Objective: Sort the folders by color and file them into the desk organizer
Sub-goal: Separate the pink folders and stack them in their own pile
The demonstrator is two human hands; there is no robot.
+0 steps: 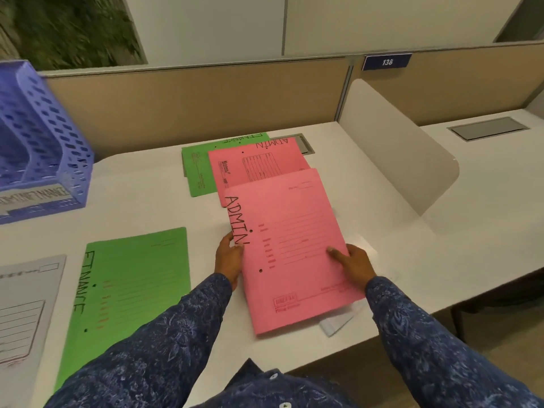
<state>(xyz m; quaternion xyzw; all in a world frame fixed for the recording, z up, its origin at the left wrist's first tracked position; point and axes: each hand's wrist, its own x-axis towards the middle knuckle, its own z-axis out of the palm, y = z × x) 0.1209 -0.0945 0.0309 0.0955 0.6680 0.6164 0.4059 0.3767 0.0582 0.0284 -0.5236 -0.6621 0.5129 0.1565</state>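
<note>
Both hands are on the pink paper folder marked ADMIN (291, 251), near-right on the white bench (397, 231). The left hand (229, 257) pinches its left edge and the right hand (353, 262) pinches the right edge, thumb on top. Its far edge overlaps a second pink folder (259, 163), which lies over a green folder (197, 172). Another green folder marked FINANCE (132, 290) lies just left, with a narrow bare strip between. The blue perforated plastic organizer (44, 136) stands far left, with bare bench between it and the folders.
</note>
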